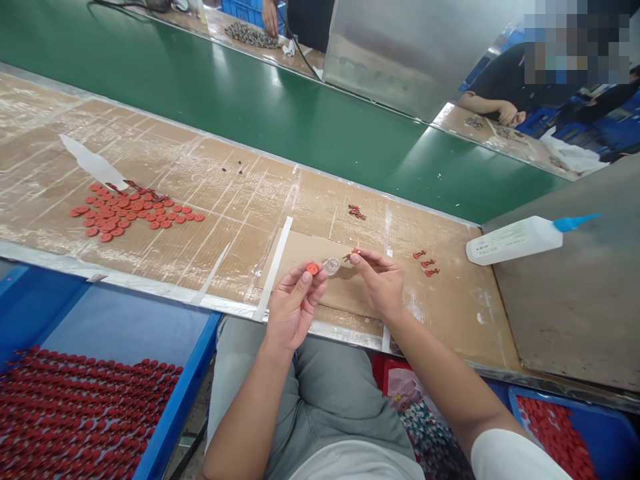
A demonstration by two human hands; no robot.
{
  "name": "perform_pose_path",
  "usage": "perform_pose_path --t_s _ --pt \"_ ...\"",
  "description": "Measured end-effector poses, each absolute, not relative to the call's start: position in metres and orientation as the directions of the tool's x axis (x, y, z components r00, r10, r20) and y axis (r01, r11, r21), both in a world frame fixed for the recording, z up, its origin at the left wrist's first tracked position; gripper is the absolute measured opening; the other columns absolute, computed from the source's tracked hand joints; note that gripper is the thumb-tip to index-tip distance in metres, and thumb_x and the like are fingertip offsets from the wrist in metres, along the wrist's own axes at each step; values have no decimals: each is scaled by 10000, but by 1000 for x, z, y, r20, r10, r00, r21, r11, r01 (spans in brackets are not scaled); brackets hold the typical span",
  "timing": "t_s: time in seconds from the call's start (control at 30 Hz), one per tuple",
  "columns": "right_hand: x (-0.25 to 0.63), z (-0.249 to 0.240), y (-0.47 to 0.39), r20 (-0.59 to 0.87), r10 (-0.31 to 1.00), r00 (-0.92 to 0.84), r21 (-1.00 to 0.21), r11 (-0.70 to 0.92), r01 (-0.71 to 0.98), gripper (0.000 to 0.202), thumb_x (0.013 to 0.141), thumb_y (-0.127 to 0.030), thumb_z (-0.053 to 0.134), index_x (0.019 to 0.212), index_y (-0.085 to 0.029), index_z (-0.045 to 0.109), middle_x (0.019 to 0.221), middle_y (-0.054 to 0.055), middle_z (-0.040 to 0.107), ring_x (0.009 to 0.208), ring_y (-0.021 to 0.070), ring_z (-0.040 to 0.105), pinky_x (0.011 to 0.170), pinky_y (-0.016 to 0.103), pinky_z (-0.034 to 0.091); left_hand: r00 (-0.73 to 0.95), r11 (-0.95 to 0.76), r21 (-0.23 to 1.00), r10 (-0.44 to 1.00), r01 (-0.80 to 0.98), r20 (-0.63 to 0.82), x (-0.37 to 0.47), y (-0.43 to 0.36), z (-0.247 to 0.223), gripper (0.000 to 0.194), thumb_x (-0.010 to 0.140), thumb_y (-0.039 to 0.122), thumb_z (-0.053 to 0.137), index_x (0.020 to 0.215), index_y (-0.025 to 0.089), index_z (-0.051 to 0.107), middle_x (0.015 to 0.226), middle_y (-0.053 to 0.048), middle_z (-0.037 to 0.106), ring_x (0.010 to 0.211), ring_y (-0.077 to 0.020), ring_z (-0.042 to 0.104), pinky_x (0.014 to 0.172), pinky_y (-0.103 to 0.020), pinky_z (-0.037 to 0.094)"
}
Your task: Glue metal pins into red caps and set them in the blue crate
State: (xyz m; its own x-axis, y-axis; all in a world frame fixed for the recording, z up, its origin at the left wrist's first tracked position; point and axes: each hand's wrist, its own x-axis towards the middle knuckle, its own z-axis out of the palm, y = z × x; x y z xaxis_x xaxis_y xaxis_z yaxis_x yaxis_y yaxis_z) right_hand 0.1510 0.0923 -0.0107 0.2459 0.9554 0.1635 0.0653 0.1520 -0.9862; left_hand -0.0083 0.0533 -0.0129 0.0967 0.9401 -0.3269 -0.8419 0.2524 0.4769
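My left hand [295, 303] pinches a small round red disc [313, 269] between thumb and fingers, above the near edge of the bench. My right hand [383, 280] is closed on a tiny dark red and brown figurine [351, 255], held by thumb and forefinger. Between my hands a small clear round cup [331, 267] sits on a flat cardboard sheet [350, 300]. Beyond the sheet lies a little cluster of similar figurines [357, 212]. To the right of my right hand are three small red pieces [427, 264], figure-like in shape.
Many red discs [125, 212] lie at left beside a white strip [95, 162]. A white bottle with a blue nozzle [517, 240] lies tilted at right, by a metal panel [580, 287]. Filled blue trays [195, 380] flank my legs. Co-workers' hands [507, 113] show beyond the green belt [280, 113].
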Motion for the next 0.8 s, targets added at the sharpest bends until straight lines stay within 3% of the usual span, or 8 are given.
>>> perform_pose_path --t_s 0.2,0.47,0.8 --pt "137 11 65 190 954 233 -974 214 -80 181 678 -284 800 850 -270 746 855 -1 759 791 181 722 789 352 610 184 324 465 929 -824 -321 1 46 -10 171 759 223 703 929 203 713 956 -9 766 872 -115 721 711 -150 574" --pt "123 18 48 280 936 215 -960 269 81 182 702 -246 781 880 -276 753 930 2 754 853 219 725 848 399 614 183 315 460 933 -830 -309 4 43 -10 197 734 241 727 924 192 725 949 -38 771 883 -138 724 745 -164 575" --pt "121 11 47 338 923 185 -940 319 124 211 716 -227 771 914 -300 753 949 -5 748 847 215 726 847 393 617 182 305 454 938 -837 -295 2 43 -13 164 763 227 700 920 193 733 966 -29 770 860 -102 717 780 -160 563"
